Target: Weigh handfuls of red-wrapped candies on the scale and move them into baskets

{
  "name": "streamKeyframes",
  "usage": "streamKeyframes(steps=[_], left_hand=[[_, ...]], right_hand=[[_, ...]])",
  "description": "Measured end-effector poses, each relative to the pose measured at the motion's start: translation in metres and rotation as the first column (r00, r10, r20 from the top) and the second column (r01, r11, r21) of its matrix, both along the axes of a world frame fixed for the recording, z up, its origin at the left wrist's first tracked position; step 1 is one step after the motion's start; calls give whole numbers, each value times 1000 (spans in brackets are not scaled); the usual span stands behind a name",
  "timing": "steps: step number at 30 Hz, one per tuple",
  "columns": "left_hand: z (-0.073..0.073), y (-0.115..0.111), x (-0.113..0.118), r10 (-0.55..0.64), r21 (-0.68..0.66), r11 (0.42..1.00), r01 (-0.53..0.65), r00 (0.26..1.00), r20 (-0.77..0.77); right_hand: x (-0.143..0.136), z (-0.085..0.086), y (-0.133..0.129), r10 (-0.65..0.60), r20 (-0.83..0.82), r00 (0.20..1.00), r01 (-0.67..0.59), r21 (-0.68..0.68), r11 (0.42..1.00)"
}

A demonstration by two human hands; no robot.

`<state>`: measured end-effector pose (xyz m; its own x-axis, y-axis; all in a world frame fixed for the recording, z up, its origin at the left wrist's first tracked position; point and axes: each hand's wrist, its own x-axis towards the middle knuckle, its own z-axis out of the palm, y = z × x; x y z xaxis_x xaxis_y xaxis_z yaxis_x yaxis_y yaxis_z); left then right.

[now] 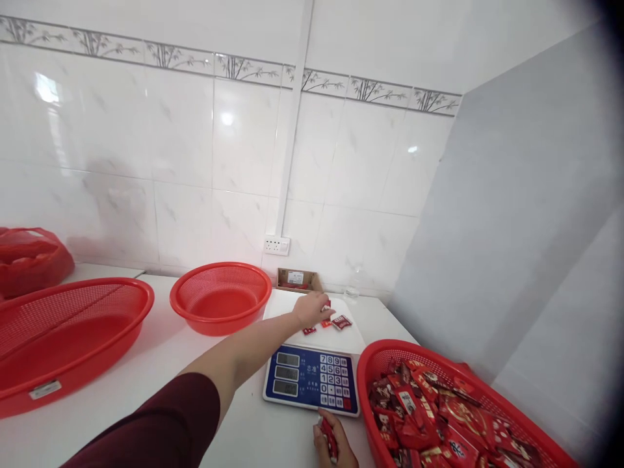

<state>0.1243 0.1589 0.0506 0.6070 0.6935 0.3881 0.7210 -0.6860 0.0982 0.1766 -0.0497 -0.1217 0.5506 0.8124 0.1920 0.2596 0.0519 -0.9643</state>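
Note:
My left hand [312,311] reaches over the white pan of a weighing scale [355,338], its fingers closed on a small red packet [327,304]. Beneath and beside these fingers, a few red packets [342,322] lie on the pan. In front of the scale's blue keypad panel [312,380], my right hand [335,442] is closed around a red packet [329,438]. Close by on the right stands a red basket [369,396] full of red wrapped packets [458,416].
A round red basket [221,325] and a larger one [117,331] stand to the left. Behind the latter is a red bag [34,260]. A cardboard box [316,283] and a clear container [351,289] are near the tiled wall, below a socket [277,245].

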Motion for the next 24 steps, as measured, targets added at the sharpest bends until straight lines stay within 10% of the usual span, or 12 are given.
streamKeyframes(steps=[8, 16, 20, 24], left_hand=[[44, 30, -86, 226, -52, 974, -221, 967, 115], [33, 23, -196, 479, -221, 862, -457, 876, 56], [25, 17, -201, 459, -256, 864, -433, 887, 49], [19, 11, -156, 280, -256, 933, -254, 957, 71]], right_hand=[[-3, 11, -7, 40, -32, 999, -40, 16, 999], [-2, 15, -9, 67, -26, 997, -68, -29, 997], [-2, 14, -9, 77, -28, 997, -78, -29, 997], [-3, 13, -8, 56, -2, 998, -56, -26, 998]])
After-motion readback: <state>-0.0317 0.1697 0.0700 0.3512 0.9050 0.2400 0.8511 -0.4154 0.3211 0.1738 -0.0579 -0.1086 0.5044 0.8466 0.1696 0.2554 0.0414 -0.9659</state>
